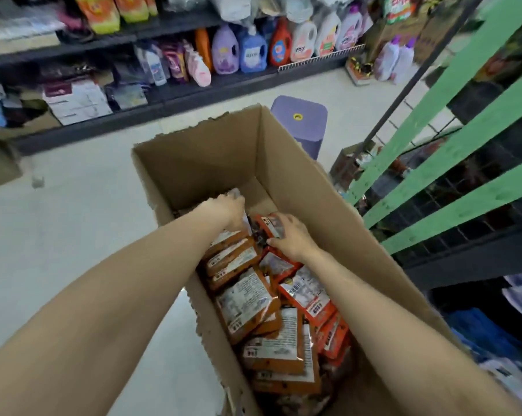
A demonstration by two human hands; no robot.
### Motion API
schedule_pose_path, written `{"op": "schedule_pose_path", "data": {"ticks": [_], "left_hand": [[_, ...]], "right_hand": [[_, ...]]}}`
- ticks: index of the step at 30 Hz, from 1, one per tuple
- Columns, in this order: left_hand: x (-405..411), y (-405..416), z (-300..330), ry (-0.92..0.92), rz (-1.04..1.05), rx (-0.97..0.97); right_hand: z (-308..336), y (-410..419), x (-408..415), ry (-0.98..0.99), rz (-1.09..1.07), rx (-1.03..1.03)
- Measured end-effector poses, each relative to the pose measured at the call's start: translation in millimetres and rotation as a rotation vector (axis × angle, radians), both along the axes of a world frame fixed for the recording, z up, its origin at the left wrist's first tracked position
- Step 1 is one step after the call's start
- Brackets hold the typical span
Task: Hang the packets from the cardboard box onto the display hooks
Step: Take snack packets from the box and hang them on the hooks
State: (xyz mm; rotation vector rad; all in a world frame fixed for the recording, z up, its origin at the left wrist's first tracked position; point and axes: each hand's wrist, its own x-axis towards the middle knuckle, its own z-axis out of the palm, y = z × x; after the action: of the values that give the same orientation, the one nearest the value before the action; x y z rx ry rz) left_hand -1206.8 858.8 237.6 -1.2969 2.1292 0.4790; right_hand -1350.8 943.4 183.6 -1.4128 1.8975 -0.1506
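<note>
Shelving unit: well beyond both hands, across the aisle; carries detergent bottles and bagged goods.
Floor: pale surface to the left of the left arm.
Display rack: to the right of the right hand, beside the box; dark wire grid crossed by green strips. Hooks cannot be made out.
Cardboard box: open-topped, with torn upper edges; encloses both hands, and both forearms pass over its near rim.
Stool: purple, on the floor beyond the far right corner of the box, well past the hands.
Packets: orange and white pouches, piled loosely inside the box from beneath the hands back along and between both forearms.
Left hand: inside the box, towards its far end; fingers curled down onto the top edge of a pale packet. Firmness of grip cannot be told.
Right hand: just beside the left hand, slightly nearer the person; fingers and thumb wrapped round the held packet, an orange pouch with a dark area, raised off the pile.
</note>
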Motion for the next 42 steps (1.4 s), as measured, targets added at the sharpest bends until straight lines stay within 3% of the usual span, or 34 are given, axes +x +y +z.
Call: {"op": "schedule_pose_path", "data": {"ticks": [5, 9, 12, 16, 24, 28, 32, 37, 42], "left_hand": [[-15.7, -12.4, -43.8, -0.098, -0.04, 0.03], [-38.7, -9.2, -60.4, -0.282, -0.21, -0.157], [-47.4, -6.2, -67.8, -0.266, -0.179, -0.202], [-35.3, -10.9, -64.8, -0.082, -0.133, -0.139], [-9.3, -29.3, 5.4, 0.184, -0.06, -0.003], [-0.8, -32.8, 41.3, 0.345, -0.176, -0.077], [-1.6, -22.6, 82.4, 0.578, -0.165, -0.142], [-10.1, 1.5, 135.8, 0.921, 0.023, -0.246], [-34.7, 42.8, 186.1, 1.094, 0.033, -0.296]], "right_hand": [[-32.1, -18.0, 7.8, -0.051, -0.094, 0.08], [-47.5, -19.5, 6.4, -0.006, -0.051, 0.138], [-48.1, -22.9, 6.7, 0.003, -0.037, 0.17], [-42.7, -22.9, 7.1, -0.006, -0.033, 0.183], [0.7, -23.5, 6.2, -0.298, -0.161, 0.043], [36.9, -23.2, 11.1, -0.235, -0.091, -0.248], [74.8, -22.1, -0.3, -0.02, 0.015, -0.442], [132.6, 5.6, -18.6, -0.398, -0.2, -0.56], [189.7, 49.9, -52.1, -0.435, -0.286, -0.669]]}}
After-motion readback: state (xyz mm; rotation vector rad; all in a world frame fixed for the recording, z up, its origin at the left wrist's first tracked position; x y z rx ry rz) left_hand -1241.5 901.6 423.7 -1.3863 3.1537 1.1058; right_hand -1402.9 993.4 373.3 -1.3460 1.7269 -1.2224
